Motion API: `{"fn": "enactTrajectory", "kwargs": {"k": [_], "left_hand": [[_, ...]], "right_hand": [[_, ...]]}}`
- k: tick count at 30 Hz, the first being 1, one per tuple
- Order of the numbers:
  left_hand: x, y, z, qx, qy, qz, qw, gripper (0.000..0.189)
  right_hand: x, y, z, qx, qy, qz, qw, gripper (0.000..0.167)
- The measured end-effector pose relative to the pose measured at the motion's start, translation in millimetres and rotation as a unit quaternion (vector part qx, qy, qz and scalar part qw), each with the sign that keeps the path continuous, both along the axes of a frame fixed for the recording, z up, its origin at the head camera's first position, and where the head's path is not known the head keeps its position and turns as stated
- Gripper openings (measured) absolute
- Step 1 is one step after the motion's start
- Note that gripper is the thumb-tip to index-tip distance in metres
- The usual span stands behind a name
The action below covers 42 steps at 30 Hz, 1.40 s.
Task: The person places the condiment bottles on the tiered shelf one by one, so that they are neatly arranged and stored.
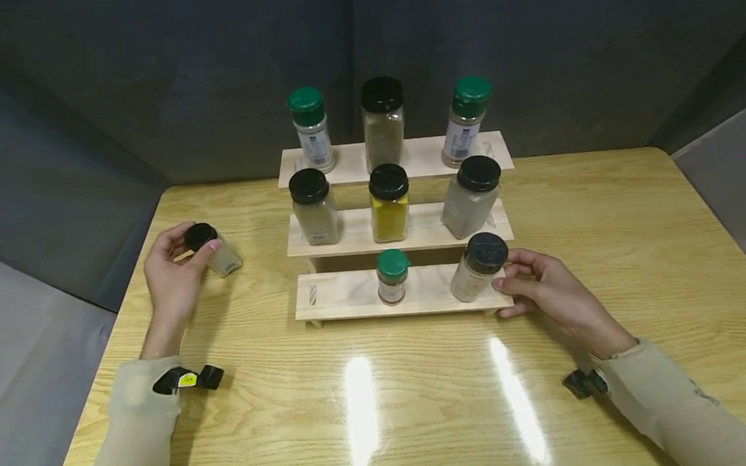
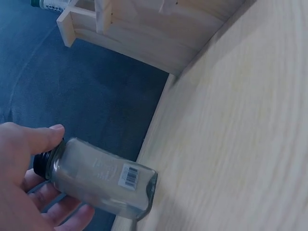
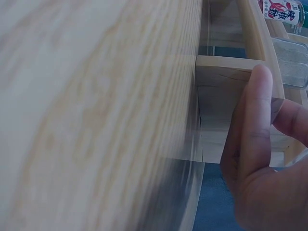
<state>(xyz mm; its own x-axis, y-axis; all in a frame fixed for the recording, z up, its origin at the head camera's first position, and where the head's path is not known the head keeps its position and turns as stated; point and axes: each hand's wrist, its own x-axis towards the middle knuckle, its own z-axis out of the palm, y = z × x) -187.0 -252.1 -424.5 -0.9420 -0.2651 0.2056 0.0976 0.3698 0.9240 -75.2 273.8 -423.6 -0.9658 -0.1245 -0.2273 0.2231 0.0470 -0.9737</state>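
At the left of the table, my left hand grips a clear spice jar around its black lid and neck. The jar leans, its base toward the rack; pale contents and a small barcode label show in the left wrist view. Whether its base touches the tabletop I cannot tell. My right hand holds the right end of the lowest shelf of a wooden spice rack, thumb above and fingers below the board. Right beside that thumb stands a black-lidded jar on the shelf.
On the lowest shelf is a small green-capped jar. The middle shelf carries black-lidded jars, one with yellow powder. Two green-capped bottles flank a tall black-lidded jar on top. Dark fabric hangs behind the table.
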Motion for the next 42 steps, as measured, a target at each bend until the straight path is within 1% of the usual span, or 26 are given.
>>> {"fn": "enactTrajectory", "kwargs": {"k": [4, 8, 11, 15, 19, 24, 31, 37, 42], "left_hand": [[7.5, 2.1, 1.8, 0.002, 0.022, -0.002, 0.9998, 0.049], [15.1, 4.8, 6.9, -0.001, 0.037, -0.006, 0.9993, 0.049], [22.6, 7.6, 13.4, 0.006, 0.049, -0.016, 0.9987, 0.048], [34.0, 12.9, 23.5, 0.014, 0.080, -0.034, 0.9961, 0.047], [43.2, 19.0, 31.6, 0.007, 0.114, -0.053, 0.9920, 0.046], [53.6, 27.2, 39.7, -0.001, 0.145, -0.079, 0.9863, 0.044], [65.3, 39.7, 47.5, -0.016, 0.185, -0.113, 0.9761, 0.046], [71.5, 50.0, 49.9, -0.009, 0.197, -0.142, 0.9701, 0.047], [73.3, 58.9, 51.4, -0.005, 0.207, -0.173, 0.9629, 0.048]], "right_hand": [[-0.3, 0, 0.4, 0.000, -0.002, 0.001, 1.0000, 0.029], [0.0, 0, 0.8, 0.000, 0.000, 0.001, 1.0000, 0.029], [0.2, 0, 0.9, 0.000, 0.000, 0.001, 1.0000, 0.029], [0.3, 0, 0.6, -0.001, -0.002, 0.001, 1.0000, 0.029], [0.5, 1, 0.1, -0.001, 0.001, 0.002, 1.0000, 0.029], [0.6, 1, 0.7, 0.000, -0.002, 0.002, 1.0000, 0.030], [0.2, 1, 0.9, -0.001, -0.002, 0.003, 1.0000, 0.031], [-0.1, 1, -0.2, -0.008, 0.002, 0.004, 1.0000, 0.030], [-0.3, 1, 0.1, -0.008, -0.002, 0.002, 1.0000, 0.030]]}}
